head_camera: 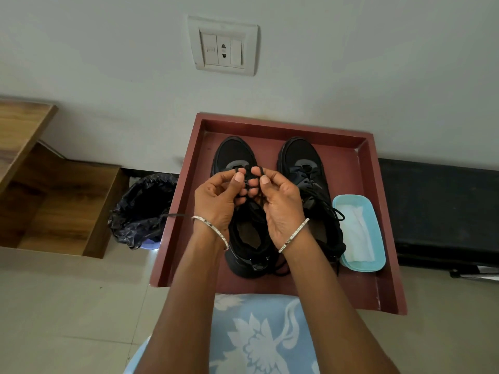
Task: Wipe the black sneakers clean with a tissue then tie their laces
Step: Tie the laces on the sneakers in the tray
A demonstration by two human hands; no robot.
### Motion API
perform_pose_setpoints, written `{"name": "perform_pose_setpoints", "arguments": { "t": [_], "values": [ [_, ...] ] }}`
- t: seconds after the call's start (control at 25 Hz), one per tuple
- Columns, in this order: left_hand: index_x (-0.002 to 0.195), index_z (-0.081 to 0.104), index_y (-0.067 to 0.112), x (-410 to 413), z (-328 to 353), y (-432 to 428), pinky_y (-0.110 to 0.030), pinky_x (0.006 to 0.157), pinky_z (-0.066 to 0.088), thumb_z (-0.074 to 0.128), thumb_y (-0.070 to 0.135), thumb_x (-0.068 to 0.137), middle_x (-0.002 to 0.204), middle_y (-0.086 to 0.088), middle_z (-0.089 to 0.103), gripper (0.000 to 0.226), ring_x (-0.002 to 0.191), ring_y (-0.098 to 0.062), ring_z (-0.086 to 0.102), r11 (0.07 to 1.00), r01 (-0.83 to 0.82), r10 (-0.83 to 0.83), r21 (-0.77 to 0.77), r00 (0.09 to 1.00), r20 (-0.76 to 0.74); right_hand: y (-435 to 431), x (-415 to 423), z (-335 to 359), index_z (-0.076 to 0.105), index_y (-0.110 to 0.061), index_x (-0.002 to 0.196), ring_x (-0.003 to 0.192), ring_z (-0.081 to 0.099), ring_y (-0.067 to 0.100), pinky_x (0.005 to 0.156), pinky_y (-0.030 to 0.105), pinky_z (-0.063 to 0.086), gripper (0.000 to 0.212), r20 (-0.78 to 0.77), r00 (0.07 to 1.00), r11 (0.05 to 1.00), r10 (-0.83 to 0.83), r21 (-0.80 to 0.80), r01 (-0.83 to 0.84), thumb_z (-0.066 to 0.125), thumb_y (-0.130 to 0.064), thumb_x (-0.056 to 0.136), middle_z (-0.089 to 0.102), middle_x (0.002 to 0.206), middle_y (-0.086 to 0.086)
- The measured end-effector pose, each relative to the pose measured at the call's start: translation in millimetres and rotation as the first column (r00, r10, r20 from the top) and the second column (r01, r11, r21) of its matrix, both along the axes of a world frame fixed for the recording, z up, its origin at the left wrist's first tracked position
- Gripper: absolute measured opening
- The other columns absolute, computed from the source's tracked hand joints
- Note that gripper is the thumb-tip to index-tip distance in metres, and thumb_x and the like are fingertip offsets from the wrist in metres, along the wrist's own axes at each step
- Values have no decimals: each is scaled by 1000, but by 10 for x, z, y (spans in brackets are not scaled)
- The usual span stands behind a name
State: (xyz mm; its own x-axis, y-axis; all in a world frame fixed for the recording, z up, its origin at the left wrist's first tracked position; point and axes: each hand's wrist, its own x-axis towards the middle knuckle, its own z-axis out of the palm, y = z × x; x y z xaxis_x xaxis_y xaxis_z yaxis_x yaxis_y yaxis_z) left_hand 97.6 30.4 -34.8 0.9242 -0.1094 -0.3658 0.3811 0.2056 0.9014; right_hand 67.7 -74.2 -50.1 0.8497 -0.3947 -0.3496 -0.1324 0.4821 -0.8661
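Two black sneakers stand side by side, toes away from me, in a dark red tray (pixel 359 184). Over the left sneaker (pixel 235 155) both my hands are raised, fingers curled. My left hand (pixel 218 195) pinches a loop of its black lace (pixel 172 215), whose loose end trails left over the tray's rim. My right hand (pixel 275 201) pinches the other part of the same lace. The right sneaker (pixel 305 163) has its laces lying loose. Right of it a light blue tub (pixel 359 236) holds white tissue (pixel 356 233).
A bin lined with a black bag (pixel 140 209) stands left of the tray. A wooden shelf unit (pixel 54 201) is further left. A black bench (pixel 442 211) runs along the wall at right. A wall socket (pixel 224 47) is above. Blue floral cloth (pixel 259 336) covers my lap.
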Motion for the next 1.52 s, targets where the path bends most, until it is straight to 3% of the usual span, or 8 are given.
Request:
{"name": "perform_pose_setpoints", "arguments": {
  "t": [0.24, 0.44, 0.68, 0.8, 0.96, 1.16, 1.36, 1.52],
  "values": [
    [95, 73, 11, -23, -15, -47, -17, 65, 57, 62, 5, 96, 70, 1, 72, 12, 62, -5, 66, 1000, -4, 4, 25, 1000, 15, 195, 26, -131, 72, -20, 105, 70, 60, 9, 73, 29, 55, 32, -4, 994, 946, -112, -307, 105, 44, -4, 104, 72, 82, -1],
    [104, 61, -1, 63, -15, 74, -20, 61, 59, 73, 3, 86, 75, -12, 73, 22, 64, -14, 72, 996, -69, 64, -50, 993, -103, 110, 5, -125, 62, -16, 103, 69, 64, 14, 83, 43, 59, 14, 7, 992, 942, -129, -310, 125, 55, -5, 100, 76, 83, 6],
    [103, 71, 4, 99, -33, 143, -18, 69, 57, 67, 8, 90, 77, -5, 74, 14, 69, -9, 69, 994, 101, -103, -39, 992, -71, 30, 4, -58, 66, -5, 95, 67, 69, 15, 71, 29, 58, 4, 21, 991, 976, -129, -172, 131, 69, -5, 93, 76, 81, 11],
    [108, 72, 4, 104, -23, 170, -18, 70, 56, 68, 9, 88, 79, -4, 75, 21, 72, -8, 70, 982, 190, -191, -20, 980, -54, 47, 7, -69, 72, -1, 93, 68, 67, 17, 71, 30, 59, 6, 43, 991, 968, -127, -213, 133, 74, -5, 89, 74, 80, 16],
    [112, 68, 9, 121, -29, 183, -18, 65, 57, 75, 15, 79, 75, -3, 75, 34, 67, -8, 71, 983, 184, -184, 2, 981, -56, 18, 26, -94, 75, -5, 92, 71, 66, 23, 74, 35, 59, 4, 57, 998, 965, -19, -260, 33, 71, -6, 91, 73, 79, 16],
    [101, 71, -1, 117, -86, 140, -17, 58, 53, 76, 9, 83, 69, -4, 73, 21, 59, -7, 67, 997, 74, -72, 25, 994, -78, -44, 0, -65, 75, -2, 98, 73, 65, 20, 75, 28, 57, 15, 96, 984, 965, 149, -232, -123, 63, -11, 98, 70, 76, 9],
    [84, 68, 6, 143, -86, 185, -22, 60, 55, 79, 5, 80, 73, -10, 72, 11, 66, -15, 69, 971, 172, -197, 167, 969, 146, -12, 70, -74, 72, 0, 89, 56, 55, 12, 60, 24, 51, 16, 54, 996, 949, 72, -310, -52, 66, -13, 97, 63, 71, 15],
    [83, 69, 3, 149, -79, 198, -33, 70, 62, 80, 1, 79, 91, -2, 76, 12, 77, -18, 74, 893, 130, -289, 431, 900, 327, 23, 152, -98, 71, -6, 85, 44, 47, 7, 51, 21, 47, 12, -25, 1000, 980, -13, -200, 8, 68, -11, 95, 60, 64, 10]
  ]
}}
